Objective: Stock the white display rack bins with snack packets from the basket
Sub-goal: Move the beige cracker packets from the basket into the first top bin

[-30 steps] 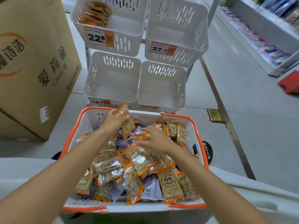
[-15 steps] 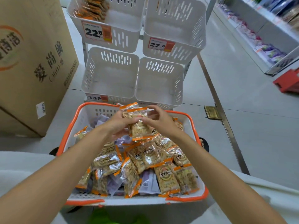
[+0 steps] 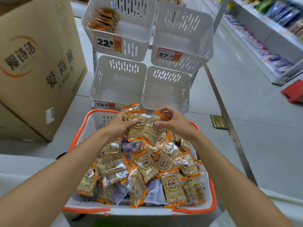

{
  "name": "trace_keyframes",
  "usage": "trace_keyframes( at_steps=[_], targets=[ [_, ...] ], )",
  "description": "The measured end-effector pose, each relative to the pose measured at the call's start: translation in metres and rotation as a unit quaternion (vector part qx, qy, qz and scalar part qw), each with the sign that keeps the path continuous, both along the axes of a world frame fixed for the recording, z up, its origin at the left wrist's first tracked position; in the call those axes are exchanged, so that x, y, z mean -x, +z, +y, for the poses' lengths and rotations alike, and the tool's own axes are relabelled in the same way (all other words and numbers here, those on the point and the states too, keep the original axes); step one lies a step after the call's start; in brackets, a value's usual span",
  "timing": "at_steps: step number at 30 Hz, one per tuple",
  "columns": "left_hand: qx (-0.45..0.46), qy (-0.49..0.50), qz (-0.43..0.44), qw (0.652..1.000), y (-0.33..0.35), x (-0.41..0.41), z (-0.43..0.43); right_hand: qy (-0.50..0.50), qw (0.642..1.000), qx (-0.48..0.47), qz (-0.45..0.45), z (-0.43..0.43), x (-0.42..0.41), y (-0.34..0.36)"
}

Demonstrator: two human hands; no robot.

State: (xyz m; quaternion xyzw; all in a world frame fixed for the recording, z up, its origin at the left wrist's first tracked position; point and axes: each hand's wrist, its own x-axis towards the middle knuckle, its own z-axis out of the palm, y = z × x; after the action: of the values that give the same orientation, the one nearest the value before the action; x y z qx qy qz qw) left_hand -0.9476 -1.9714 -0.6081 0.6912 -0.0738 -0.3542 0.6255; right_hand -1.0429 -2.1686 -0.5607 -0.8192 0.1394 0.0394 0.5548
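Observation:
A white basket with an orange rim lies in front of me, full of clear snack packets with orange edges. My left hand grips a small stack of packets above the basket's far end. My right hand pinches another packet right beside that stack. Behind the basket stands the white display rack. Its two lower bins hold nothing. The upper left bin contains orange packets; the upper right bin looks bare.
A large cardboard box stands on the floor at the left. Price tags hang on the bins' fronts. A store shelf with goods runs along the right, with a red stool below it. A metal floor strip runs past the rack.
My left hand has lifted its packets from the basket toward the far rim. My right hand left the pile and now holds a packet beside the left hand's stack.

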Motion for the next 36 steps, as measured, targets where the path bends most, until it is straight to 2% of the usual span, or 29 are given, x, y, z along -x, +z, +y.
trace_keyframes(
  at_steps=[4, 6, 8, 11, 17, 19, 20, 21, 23, 24, 26, 29, 31, 33, 36],
  targets=[
    [0.092, -0.062, 0.090, 0.990, 0.029, -0.012, -0.006, 0.054, 0.979, 0.191, -0.053, 0.017, -0.042, 0.021],
    [0.113, -0.106, 0.096, 0.983, 0.044, -0.027, -0.003, 0.058, 0.972, 0.223, -0.050, 0.017, -0.061, 0.030],
    [0.088, -0.165, 0.032, 0.982, 0.062, -0.042, 0.001, 0.062, 0.978, 0.198, -0.035, 0.017, -0.077, 0.045],
    [0.024, -0.207, -0.127, 0.970, 0.084, -0.071, -0.002, 0.049, 0.988, 0.125, -0.073, 0.021, -0.105, 0.065],
    [0.016, -0.178, -0.247, 0.952, 0.129, -0.155, -0.011, 0.067, 0.994, -0.001, -0.086, 0.015, -0.178, 0.120],
    [0.039, -0.136, -0.276, 0.951, 0.150, -0.185, -0.016, 0.059, 0.988, 0.007, -0.140, 0.014, -0.209, 0.139],
    [0.022, -0.107, -0.311, 0.944, 0.158, -0.203, -0.018, 0.031, 0.984, 0.008, -0.176, 0.012, -0.227, 0.146],
    [-0.033, -0.077, -0.368, 0.926, 0.165, -0.223, -0.020, 0.000, 0.979, 0.008, -0.205, 0.008, -0.245, 0.152],
    [-0.207, -0.040, -0.487, 0.848, 0.167, -0.265, -0.018, -0.040, 0.970, 0.040, -0.238, -0.005, -0.283, 0.155],
    [-0.276, -0.041, -0.510, 0.814, 0.163, -0.281, -0.014, -0.054, 0.967, 0.073, -0.236, -0.011, -0.300, 0.153],
    [-0.359, -0.061, -0.507, 0.781, 0.150, -0.309, -0.005, -0.060, 0.968, 0.132, -0.205, -0.019, -0.332, 0.143],
    [-0.424, -0.091, -0.498, 0.751, 0.127, -0.335, 0.006, -0.009, 0.977, 0.152, -0.146, -0.020, -0.365, 0.117],
    [-0.446, -0.093, -0.520, 0.723, 0.113, -0.343, 0.009, 0.086, 0.989, 0.109, -0.047, -0.019, -0.376, 0.103],
    [-0.451, -0.083, -0.549, 0.699, 0.103, -0.344, 0.009, 0.167, 0.980, 0.098, 0.050, -0.021, -0.383, 0.094],
    [-0.437, -0.061, -0.574, 0.690, 0.097, -0.343, 0.007, 0.186, 0.972, 0.119, 0.079, -0.024, -0.393, 0.084]
  ],
)
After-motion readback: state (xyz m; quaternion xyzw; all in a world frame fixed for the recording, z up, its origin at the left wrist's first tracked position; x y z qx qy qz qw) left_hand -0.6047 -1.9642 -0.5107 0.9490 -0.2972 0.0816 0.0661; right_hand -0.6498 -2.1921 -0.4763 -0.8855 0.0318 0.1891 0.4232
